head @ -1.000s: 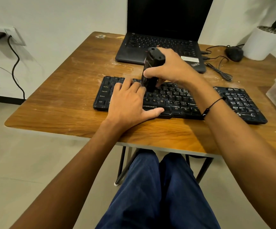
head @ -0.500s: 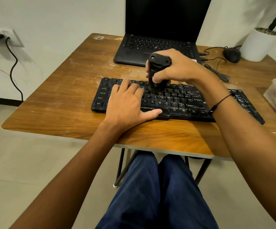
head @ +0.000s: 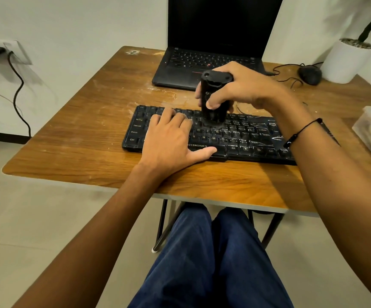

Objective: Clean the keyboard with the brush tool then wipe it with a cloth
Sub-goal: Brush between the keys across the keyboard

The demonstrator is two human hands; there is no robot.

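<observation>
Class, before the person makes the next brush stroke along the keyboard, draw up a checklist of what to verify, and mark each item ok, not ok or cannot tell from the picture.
1. Right hand grips the brush tool firmly: ok.
2. Brush tool stands upright with its lower end on the keys: ok.
3. Left hand lies flat on the keyboard, steadying it: ok.
4. Keys to the right of the tool are free of white debris: not ok, streaks show there.
5. Laptop is clear of the stroke path: ok, it sits behind the keyboard.
6. Cloth is ready for wiping: cannot tell, none clearly seen.
</observation>
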